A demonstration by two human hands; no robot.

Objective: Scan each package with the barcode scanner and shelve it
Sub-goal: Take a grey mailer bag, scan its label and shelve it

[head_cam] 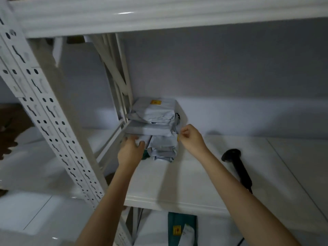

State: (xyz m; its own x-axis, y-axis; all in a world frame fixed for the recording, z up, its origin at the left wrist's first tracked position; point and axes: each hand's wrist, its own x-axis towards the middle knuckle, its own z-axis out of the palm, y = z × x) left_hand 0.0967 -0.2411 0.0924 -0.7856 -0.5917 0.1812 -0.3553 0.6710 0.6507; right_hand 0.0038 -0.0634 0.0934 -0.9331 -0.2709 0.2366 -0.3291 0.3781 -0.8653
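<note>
Grey plastic mailers made up the stack of packages point(154, 128) in the far left corner of the white metal shelf point(177, 181), hard against the rear upright. The top package point(153, 110) carried a small yellow label and sat tilted on a flatter one beneath; lower packages bulged out toward the near side, with a dark green edge showing at the bottom left.

The left hand point(130, 150) reached in at the stack's lower left, fingers bent and spread, fingertips touching the near face of a lower package. Whether they actually gripped it could not be told; motion blur softened the fingers. The right hand point(190, 137) was at the stack's right edge, thumb and forefinger brought together in a pinch at a loose flap of grey wrap on the middle package, the other fingers curled in.

The black barcode scanner point(237, 167) lay on the shelf to the right, well apart from the stack, untouched by either hand, partly hidden behind the right forearm.

On the tier below, a green package point(182, 228) with a yellow label showed near the front edge. The perforated white post point(48, 112) stood at near left.
</note>
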